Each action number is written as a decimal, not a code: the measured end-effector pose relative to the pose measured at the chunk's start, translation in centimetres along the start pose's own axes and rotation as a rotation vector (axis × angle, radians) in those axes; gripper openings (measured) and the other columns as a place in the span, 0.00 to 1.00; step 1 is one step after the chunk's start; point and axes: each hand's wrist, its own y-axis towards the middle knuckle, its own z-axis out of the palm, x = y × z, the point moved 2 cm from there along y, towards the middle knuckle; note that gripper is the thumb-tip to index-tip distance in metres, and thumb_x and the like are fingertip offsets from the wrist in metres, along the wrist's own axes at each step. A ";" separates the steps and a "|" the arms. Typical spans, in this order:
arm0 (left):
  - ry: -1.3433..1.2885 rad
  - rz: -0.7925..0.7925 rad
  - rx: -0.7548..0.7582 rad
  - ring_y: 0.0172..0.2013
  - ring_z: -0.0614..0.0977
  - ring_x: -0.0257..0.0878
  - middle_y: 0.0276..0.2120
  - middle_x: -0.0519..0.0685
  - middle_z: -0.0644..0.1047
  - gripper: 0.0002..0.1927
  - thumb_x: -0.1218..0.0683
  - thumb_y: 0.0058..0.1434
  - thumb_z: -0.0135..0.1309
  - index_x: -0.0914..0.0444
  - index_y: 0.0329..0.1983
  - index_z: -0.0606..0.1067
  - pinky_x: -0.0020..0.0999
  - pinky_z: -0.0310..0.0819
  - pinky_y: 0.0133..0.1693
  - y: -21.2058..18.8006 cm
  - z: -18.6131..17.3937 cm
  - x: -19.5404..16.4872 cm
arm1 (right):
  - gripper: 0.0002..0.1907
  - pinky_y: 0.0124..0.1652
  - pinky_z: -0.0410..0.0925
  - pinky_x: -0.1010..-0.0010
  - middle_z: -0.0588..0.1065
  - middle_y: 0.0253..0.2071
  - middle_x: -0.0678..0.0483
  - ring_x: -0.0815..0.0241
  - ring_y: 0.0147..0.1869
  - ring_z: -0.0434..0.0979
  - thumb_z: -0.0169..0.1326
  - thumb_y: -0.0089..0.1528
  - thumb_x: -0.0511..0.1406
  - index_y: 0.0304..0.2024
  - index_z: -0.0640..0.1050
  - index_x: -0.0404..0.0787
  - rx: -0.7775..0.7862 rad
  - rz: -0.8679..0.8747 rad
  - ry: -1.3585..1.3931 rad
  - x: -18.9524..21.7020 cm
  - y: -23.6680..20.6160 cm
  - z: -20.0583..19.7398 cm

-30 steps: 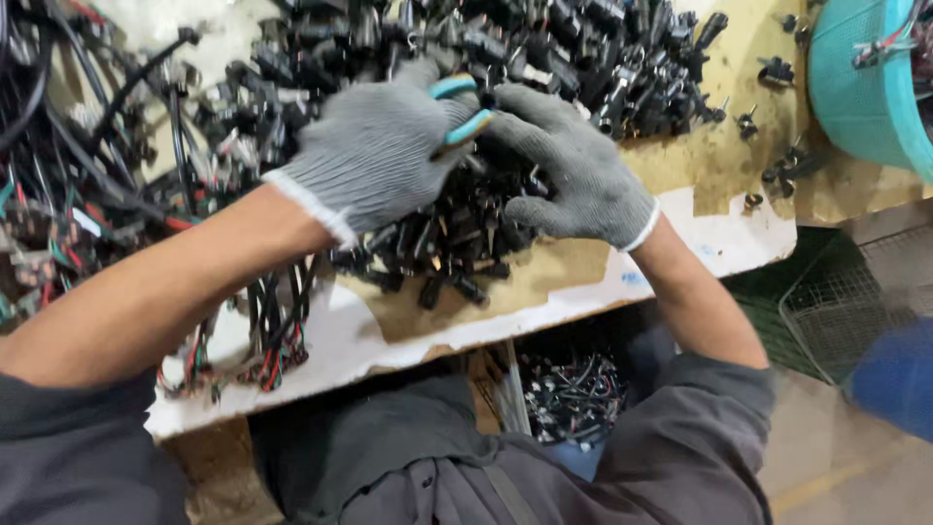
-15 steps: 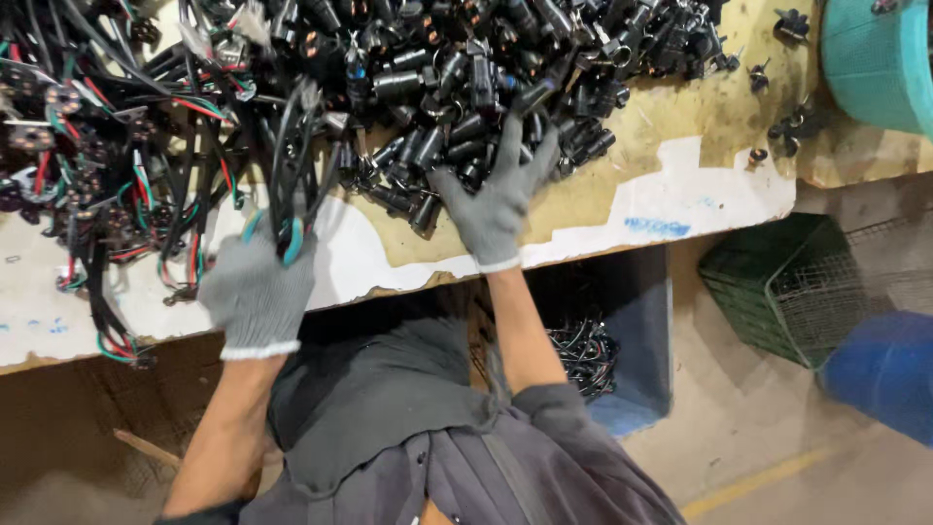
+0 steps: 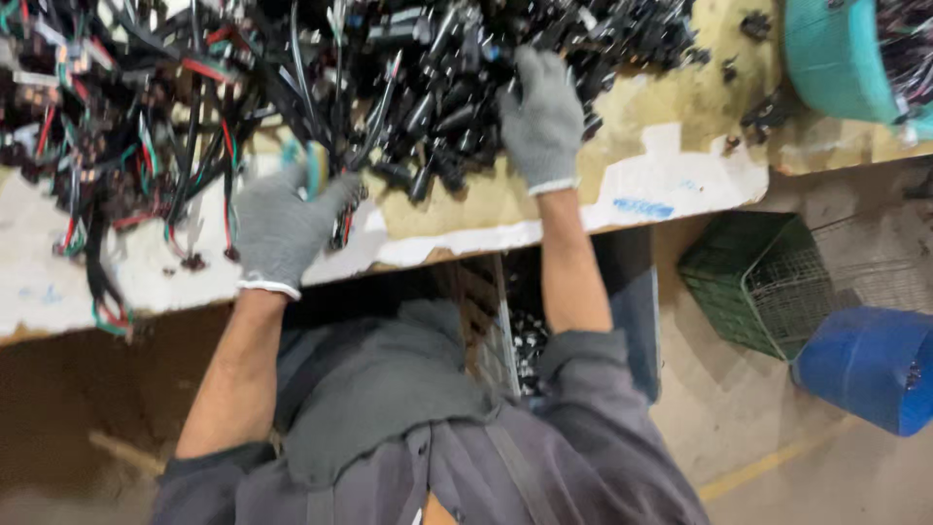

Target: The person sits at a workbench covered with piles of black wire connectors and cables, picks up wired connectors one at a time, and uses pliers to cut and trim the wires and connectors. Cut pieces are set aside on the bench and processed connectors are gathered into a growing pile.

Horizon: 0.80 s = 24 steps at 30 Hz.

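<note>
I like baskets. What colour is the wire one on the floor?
The wire basket is green, seen in the head view.

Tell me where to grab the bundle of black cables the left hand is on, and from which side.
Grip the cables low on the bunched strands, right where the left hand meets them, probably coming from the table's near edge. Farther up they fan out into the tangled pile; nearer the edge they gather narrow. The right hand rests on the black connector pile.

Teal tub (image 3: pixel 836 58), counter's far right corner: cut off by top and right edges. Wire tangle (image 3: pixel 117 117), counter's left end: motion-blurred, cut at top and left. Right hand (image 3: pixel 540 122): fingertips buried in black connector heap (image 3: pixel 466 97), grip unreadable. Blue bin (image 3: pixel 865 365): cut by right edge. Box under counter (image 3: pixel 530 340): contents too small to tell.
</note>
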 end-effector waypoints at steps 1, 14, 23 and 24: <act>0.019 -0.003 -0.049 0.28 0.80 0.53 0.25 0.58 0.78 0.17 0.48 0.60 0.70 0.62 0.46 0.85 0.46 0.72 0.34 -0.9 -1.2 0.8 | 0.25 0.50 0.71 0.57 0.75 0.52 0.44 0.44 0.55 0.76 0.67 0.62 0.33 0.59 0.74 0.41 0.137 0.010 -0.008 -0.5 0.2 0.4; 0.376 0.133 -0.151 0.29 0.81 0.53 0.36 0.58 0.80 0.12 0.50 0.58 0.69 0.59 0.42 0.85 0.45 0.73 0.29 -6.1 -1.2 2.7 | 0.25 0.54 0.71 0.57 0.73 0.54 0.44 0.41 0.57 0.74 0.63 0.61 0.28 0.60 0.73 0.40 0.121 -0.132 0.134 -7.3 -0.6 -0.3; 0.270 0.181 -0.071 0.34 0.81 0.51 0.29 0.54 0.77 0.10 0.50 0.68 0.66 0.58 0.33 0.82 0.45 0.73 0.39 -6.6 -2.8 6.3 | 0.24 0.42 0.69 0.56 0.75 0.47 0.45 0.43 0.43 0.75 0.63 0.55 0.28 0.55 0.76 0.42 0.166 -0.434 -0.137 -4.9 0.5 -1.6; 0.200 0.161 -0.087 0.35 0.81 0.51 0.31 0.54 0.78 0.08 0.52 0.68 0.65 0.59 0.34 0.82 0.44 0.75 0.41 -7.1 -3.3 6.5 | 0.20 0.42 0.69 0.56 0.75 0.45 0.47 0.44 0.44 0.76 0.63 0.59 0.28 0.53 0.76 0.44 0.210 -0.433 -0.190 -4.9 0.6 -1.3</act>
